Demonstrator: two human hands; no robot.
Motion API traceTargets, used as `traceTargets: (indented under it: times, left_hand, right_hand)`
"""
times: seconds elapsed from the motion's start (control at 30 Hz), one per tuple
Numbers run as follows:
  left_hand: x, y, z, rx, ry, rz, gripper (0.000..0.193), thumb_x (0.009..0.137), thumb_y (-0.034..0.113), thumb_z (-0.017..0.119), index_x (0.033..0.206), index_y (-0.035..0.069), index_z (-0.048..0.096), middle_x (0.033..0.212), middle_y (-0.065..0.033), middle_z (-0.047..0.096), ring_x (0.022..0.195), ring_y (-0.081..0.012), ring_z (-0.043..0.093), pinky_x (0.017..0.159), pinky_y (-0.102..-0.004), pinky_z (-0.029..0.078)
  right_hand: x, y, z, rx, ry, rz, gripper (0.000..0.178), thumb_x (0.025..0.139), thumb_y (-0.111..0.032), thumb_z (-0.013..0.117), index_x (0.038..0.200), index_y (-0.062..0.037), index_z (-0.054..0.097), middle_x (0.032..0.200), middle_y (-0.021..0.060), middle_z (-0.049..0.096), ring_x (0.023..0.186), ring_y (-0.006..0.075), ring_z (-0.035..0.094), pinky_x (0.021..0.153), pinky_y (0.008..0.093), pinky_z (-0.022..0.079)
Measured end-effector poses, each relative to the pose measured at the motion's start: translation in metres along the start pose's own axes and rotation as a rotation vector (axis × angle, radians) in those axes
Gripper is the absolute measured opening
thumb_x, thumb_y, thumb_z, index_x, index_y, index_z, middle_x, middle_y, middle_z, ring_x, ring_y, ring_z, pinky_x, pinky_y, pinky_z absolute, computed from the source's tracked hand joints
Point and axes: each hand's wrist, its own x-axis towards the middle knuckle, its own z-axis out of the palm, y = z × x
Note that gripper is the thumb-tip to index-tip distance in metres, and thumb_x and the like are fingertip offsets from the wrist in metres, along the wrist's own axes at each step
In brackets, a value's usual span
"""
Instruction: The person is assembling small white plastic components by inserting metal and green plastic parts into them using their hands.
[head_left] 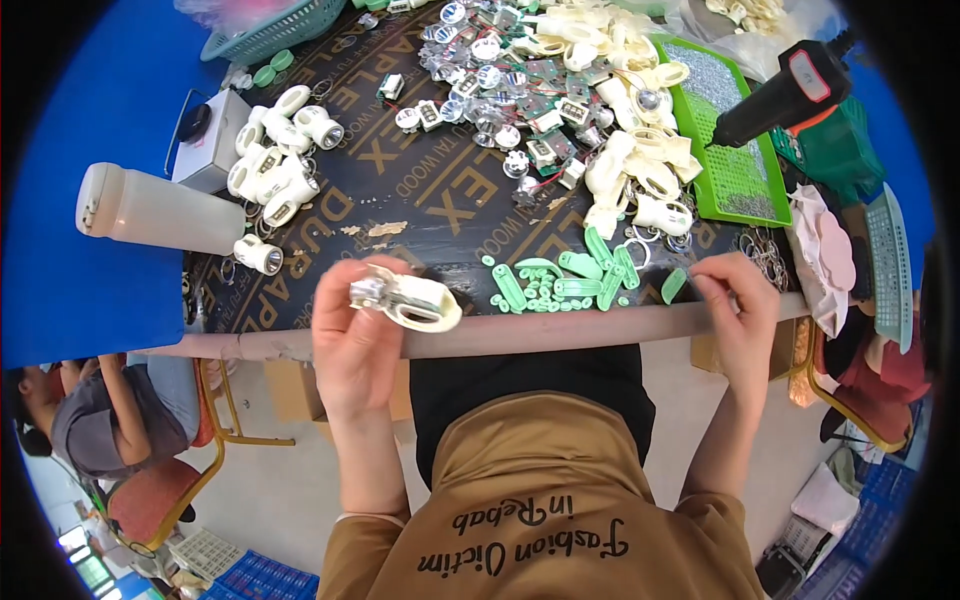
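Observation:
My left hand (358,335) is closed around a cream flashlight housing (428,306), tilted above the table's near edge. A clear reflector (370,291) sits at its end, and the oval handle opening shows. On the right, my right hand (738,305) has its thumb and forefinger bent close together; anything between them is too small to make out. Right beside those fingertips is a green plastic strip (674,286). Between my hands lies a group of green plastic strips and small round buttons (575,287).
Reflectors with circuit boards (540,90) and cream shells (645,160) heap at the back. A black electric screwdriver (785,95) hangs over a green screw tray (735,180). Assembled flashlights (280,160), a white bottle (160,210) and a white box (212,135) stand left. People sit on both sides.

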Motion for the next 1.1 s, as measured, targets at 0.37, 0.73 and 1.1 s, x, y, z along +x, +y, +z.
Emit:
traceTargets:
  times: [0.37,0.73,1.1]
  left_hand:
    - [0.003,-0.017,0.019,0.178,0.089,0.1,0.033,0.076,0.001,0.068,0.106,0.002,0.053,0.108,-0.0176,0.055,0.095,-0.0187,0.056,0.081,-0.0295,0.049]
    - [-0.002,-0.024,0.029,0.187,0.044,0.099,0.034,0.074,-0.001,0.067,0.106,0.001,0.054,0.109,-0.0189,0.055,0.1,-0.0219,0.054,0.085,-0.031,0.046]
    - [-0.013,-0.029,0.055,0.594,0.017,0.214,0.031,0.069,-0.004,0.071,0.099,-0.001,0.061,0.113,-0.0157,0.053,0.099,-0.0222,0.056,0.079,-0.0312,0.049]
  right_hand:
    - [-0.019,-0.011,0.04,-0.238,-0.078,-0.195,0.012,0.07,0.001,0.064,0.081,-0.0035,0.063,0.075,0.0084,0.057,0.071,0.0261,0.055,0.062,0.0356,0.045]
    - [-0.003,-0.016,0.035,-0.185,-0.304,-0.085,0.007,0.072,0.0,0.06,0.077,-0.0014,0.057,0.076,0.0112,0.053,0.075,0.0298,0.053,0.066,0.0388,0.043]
    - [0.002,-0.06,0.042,0.026,-0.112,-0.324,0.019,0.067,0.007,0.061,0.081,-0.003,0.052,0.079,0.0106,0.052,0.073,0.0286,0.051,0.062,0.0369,0.041]
